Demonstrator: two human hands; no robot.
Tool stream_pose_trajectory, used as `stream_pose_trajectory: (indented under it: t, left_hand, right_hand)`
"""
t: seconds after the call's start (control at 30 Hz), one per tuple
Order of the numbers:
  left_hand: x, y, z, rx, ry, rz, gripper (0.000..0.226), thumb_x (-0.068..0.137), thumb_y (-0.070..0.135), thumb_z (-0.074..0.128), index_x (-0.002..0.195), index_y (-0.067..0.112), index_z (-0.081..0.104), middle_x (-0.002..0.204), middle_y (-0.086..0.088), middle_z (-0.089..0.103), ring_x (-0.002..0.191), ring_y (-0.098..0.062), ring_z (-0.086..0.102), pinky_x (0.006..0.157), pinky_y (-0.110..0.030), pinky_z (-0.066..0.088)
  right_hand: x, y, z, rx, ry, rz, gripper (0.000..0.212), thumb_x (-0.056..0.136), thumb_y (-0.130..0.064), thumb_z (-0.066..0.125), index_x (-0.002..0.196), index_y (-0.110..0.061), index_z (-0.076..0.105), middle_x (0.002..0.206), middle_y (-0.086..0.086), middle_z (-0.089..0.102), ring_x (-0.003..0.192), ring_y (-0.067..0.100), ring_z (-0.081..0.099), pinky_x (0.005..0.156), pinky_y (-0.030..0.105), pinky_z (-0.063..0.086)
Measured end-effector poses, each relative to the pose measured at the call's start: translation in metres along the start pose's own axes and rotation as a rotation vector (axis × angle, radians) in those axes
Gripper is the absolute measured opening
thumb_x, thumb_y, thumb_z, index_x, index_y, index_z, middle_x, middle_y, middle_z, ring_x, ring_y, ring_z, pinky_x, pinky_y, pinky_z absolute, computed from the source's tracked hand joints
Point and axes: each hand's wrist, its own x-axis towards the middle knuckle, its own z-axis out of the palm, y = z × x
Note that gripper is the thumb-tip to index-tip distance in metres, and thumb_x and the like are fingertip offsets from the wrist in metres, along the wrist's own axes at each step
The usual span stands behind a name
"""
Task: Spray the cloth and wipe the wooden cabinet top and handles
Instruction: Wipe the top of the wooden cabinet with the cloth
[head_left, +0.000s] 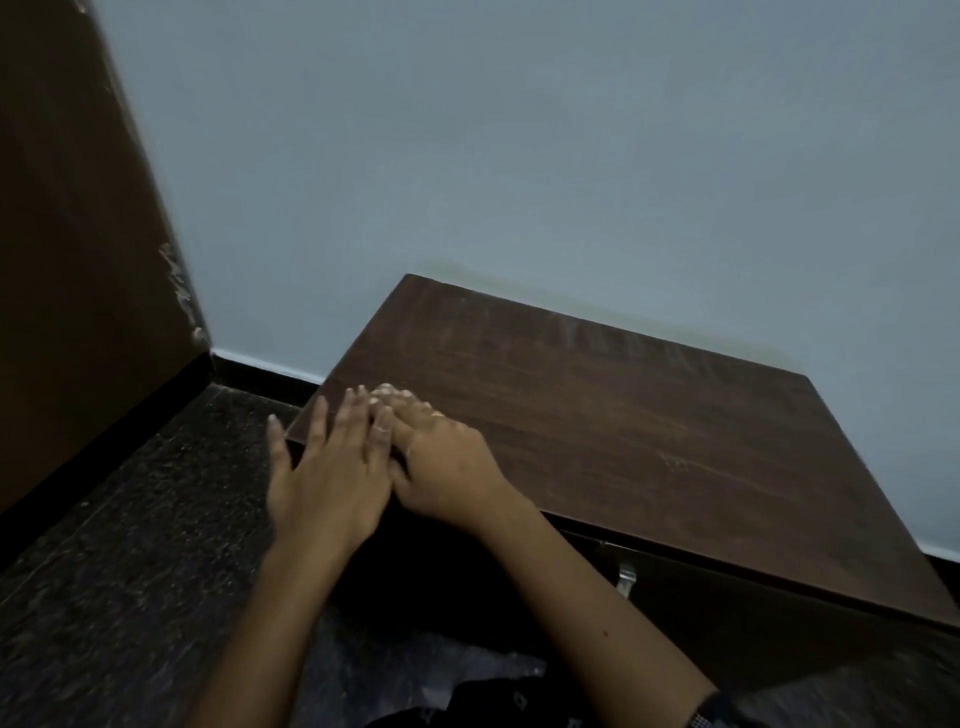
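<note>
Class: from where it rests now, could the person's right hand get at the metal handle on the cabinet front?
Probably yes. The right hand lies flat on the cabinet top, holding nothing, and the metal handle hangs just below the front edge with nothing blocking it.

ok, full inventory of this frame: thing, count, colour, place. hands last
cabinet top: 1, dark brown wood grain with faint streaks, centre right, back edge against the wall
cabinet handle: 1 visible, silver metal, on the cabinet front below the top's near edge
wall: 1, pale blue-grey, behind the cabinet
skirting: 1 strip, black, along the foot of the wall
brown panel: 1, dark brown with a chipped edge, far left; door or furniture side, cannot tell
floor: dark speckled, lower left
dark garment: 1, black, bottom centre
wristband: 1, black, on the right wrist
left hand: 1, flat, fingers spread, at the top's left corner
right hand: 1, flat on the top, beside the left, fingers overlapping
No cloth or spray bottle visible.
</note>
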Motion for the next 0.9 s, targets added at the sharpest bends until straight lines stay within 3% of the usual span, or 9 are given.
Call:
stream_pose_trajectory:
  t: [0.17,0.33,0.47,0.9]
  left_hand:
    - [-0.027,0.028,0.014,-0.04,0.024,0.064,0.062,0.094,0.046,0.001,0.15,0.021,0.001,0.16,0.011,0.003,0.146,-0.008,-0.007,0.115,-0.045,-0.014]
    - [-0.035,0.086,0.036,-0.022,0.0,0.224,0.059,0.097,0.046,0.005,0.15,0.02,0.004,0.16,0.01,0.005,0.146,-0.01,-0.005,0.116,-0.044,-0.012]
    - [-0.032,0.14,0.055,-0.002,-0.054,0.36,0.056,0.1,0.043,0.009,0.15,0.021,0.007,0.16,0.009,0.007,0.147,-0.012,-0.004,0.116,-0.045,-0.011]
    - [-0.05,0.305,0.112,0.038,-0.264,0.657,0.054,0.1,0.042,0.004,0.15,0.023,0.002,0.161,0.009,0.0,0.147,-0.016,-0.007,0.115,-0.047,-0.015]
  right_hand:
    - [-0.037,0.016,-0.018,0.021,-0.002,0.018,0.049,0.094,-0.019,0.046,0.142,-0.014,0.036,0.151,0.002,0.035,0.138,0.017,0.031,0.105,0.032,0.036]
    - [-0.086,0.054,-0.046,-0.011,-0.014,0.196,0.054,0.093,-0.017,0.046,0.144,-0.023,0.031,0.153,-0.007,0.029,0.14,0.011,0.027,0.105,0.03,0.034]
    - [-0.122,0.09,-0.067,-0.001,0.004,0.377,0.054,0.092,-0.018,0.045,0.143,-0.029,0.031,0.153,-0.01,0.029,0.139,0.011,0.029,0.106,0.035,0.036]
    - [-0.233,0.185,-0.124,0.001,0.138,0.834,0.045,0.097,-0.022,0.04,0.141,-0.028,0.036,0.152,-0.009,0.032,0.14,0.015,0.029,0.109,0.034,0.029]
